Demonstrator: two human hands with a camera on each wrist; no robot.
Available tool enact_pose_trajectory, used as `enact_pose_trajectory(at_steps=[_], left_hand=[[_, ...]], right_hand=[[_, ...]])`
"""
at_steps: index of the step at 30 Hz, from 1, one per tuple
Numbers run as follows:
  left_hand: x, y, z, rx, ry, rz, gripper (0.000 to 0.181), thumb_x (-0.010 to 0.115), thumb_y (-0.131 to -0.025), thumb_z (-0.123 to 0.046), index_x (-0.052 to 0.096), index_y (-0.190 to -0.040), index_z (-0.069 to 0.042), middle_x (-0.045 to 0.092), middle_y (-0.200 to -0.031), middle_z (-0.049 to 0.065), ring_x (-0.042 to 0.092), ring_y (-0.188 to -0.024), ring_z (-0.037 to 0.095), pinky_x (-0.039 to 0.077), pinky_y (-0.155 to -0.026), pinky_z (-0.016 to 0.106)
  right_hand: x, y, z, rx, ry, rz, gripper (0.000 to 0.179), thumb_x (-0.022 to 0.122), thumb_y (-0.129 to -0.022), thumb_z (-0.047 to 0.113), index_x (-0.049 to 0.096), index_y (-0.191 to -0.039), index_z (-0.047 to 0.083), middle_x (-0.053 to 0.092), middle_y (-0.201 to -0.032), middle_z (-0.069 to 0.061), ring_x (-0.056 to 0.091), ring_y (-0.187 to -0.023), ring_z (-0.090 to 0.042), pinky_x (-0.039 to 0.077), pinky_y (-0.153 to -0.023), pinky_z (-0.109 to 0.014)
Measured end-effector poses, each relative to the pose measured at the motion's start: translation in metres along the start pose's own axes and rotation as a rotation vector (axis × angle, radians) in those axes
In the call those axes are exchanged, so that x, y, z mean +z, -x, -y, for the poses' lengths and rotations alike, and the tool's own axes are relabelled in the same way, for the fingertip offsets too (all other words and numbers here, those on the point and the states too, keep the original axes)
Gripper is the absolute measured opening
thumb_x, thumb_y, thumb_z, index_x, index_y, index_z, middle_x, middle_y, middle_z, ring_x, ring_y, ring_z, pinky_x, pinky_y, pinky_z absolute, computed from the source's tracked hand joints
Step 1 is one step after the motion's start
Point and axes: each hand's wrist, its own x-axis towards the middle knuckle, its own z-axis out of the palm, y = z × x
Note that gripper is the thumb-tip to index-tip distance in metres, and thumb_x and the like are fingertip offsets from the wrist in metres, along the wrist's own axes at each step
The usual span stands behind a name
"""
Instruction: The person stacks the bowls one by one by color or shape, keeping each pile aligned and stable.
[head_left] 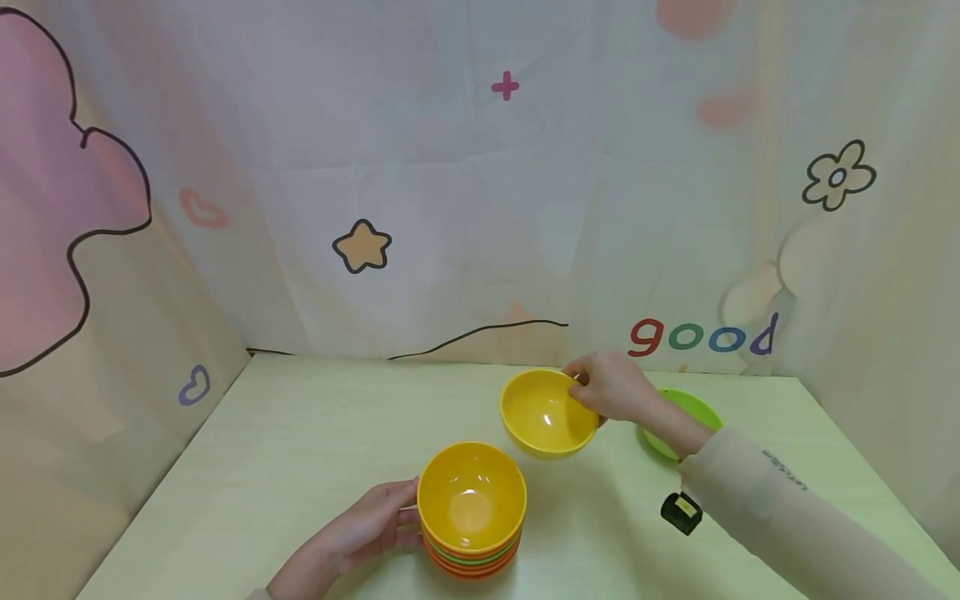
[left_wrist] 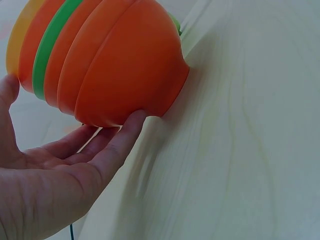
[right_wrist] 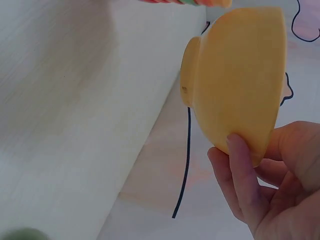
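A yellow bowl (head_left: 546,414) hangs above the table, its rim pinched by my right hand (head_left: 611,385). In the right wrist view the bowl (right_wrist: 240,80) is off the table, with the fingertips on its outside and the thumb partly hidden. Nearer the front stands a stack of nested bowls (head_left: 472,554): yellow at the top, with orange and green ones under it. My left hand (head_left: 375,523) touches the left side of that stack. In the left wrist view its fairly straight fingers rest against the lowest orange bowl (left_wrist: 135,65), and the thumb is at the yellow rim.
A green dish (head_left: 693,407) stands at the back right, partly hidden by the right forearm. A small black object with a yellow label (head_left: 682,512) lies beside the right sleeve. Behind the pale table (head_left: 315,433) hangs a printed cloth (head_left: 450,208).
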Motion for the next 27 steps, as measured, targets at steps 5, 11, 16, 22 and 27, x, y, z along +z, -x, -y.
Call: enact_pose_trajectory(at_steps=[5, 11, 16, 22, 27], left_hand=[[0.000, 0.000, 0.000, -0.002, -0.001, -0.010, 0.067, 0.046, -0.093, -0.046, 0.039, -0.135, 0.005, 0.056, -0.123, 0.007, 0.059, -0.103, 0.018, 0.051, -0.088, 0.039], [0.000, 0.001, 0.000, 0.000, -0.002, -0.003, 0.066, 0.045, -0.094, -0.046, 0.040, -0.135, 0.005, 0.057, -0.120, 0.006, 0.059, -0.101, 0.017, 0.051, -0.088, 0.039], [0.000, 0.001, 0.000, 0.004, -0.002, 0.004, 0.066, 0.045, -0.094, -0.045, 0.040, -0.135, 0.006, 0.057, -0.121, 0.006, 0.059, -0.102, 0.017, 0.051, -0.088, 0.038], [0.000, 0.000, 0.000, 0.000, -0.007, 0.009, 0.065, 0.045, -0.094, -0.046, 0.042, -0.134, 0.004, 0.058, -0.119, 0.005, 0.059, -0.101, 0.017, 0.051, -0.088, 0.038], [0.000, 0.000, 0.000, 0.010, -0.007, 0.017, 0.064, 0.045, -0.094, -0.046, 0.043, -0.133, 0.004, 0.058, -0.119, 0.005, 0.059, -0.102, 0.017, 0.051, -0.088, 0.038]], right_hand=[[-0.005, 0.005, 0.011, -0.008, 0.003, 0.008, 0.025, 0.061, -0.084, 0.006, 0.066, -0.108, 0.000, 0.065, -0.086, -0.013, 0.056, -0.049, -0.011, 0.051, -0.049, -0.020], [-0.006, 0.010, 0.022, -0.035, -0.015, 0.016, 0.022, 0.061, -0.083, 0.005, 0.067, -0.104, 0.002, 0.065, -0.083, -0.010, 0.056, -0.047, -0.010, 0.051, -0.047, -0.021], [-0.005, 0.013, 0.032, -0.075, -0.029, 0.015, 0.020, 0.060, -0.083, 0.005, 0.068, -0.101, 0.002, 0.065, -0.080, -0.008, 0.055, -0.045, -0.010, 0.050, -0.046, -0.020], [0.001, 0.014, 0.043, -0.096, -0.036, 0.029, 0.019, 0.062, -0.082, 0.005, 0.069, -0.100, 0.003, 0.064, -0.078, -0.007, 0.055, -0.045, -0.009, 0.050, -0.045, -0.020], [0.006, 0.016, 0.052, -0.122, -0.044, 0.039, 0.019, 0.062, -0.082, 0.005, 0.070, -0.100, 0.005, 0.065, -0.079, -0.007, 0.054, -0.043, -0.009, 0.049, -0.043, -0.020]])
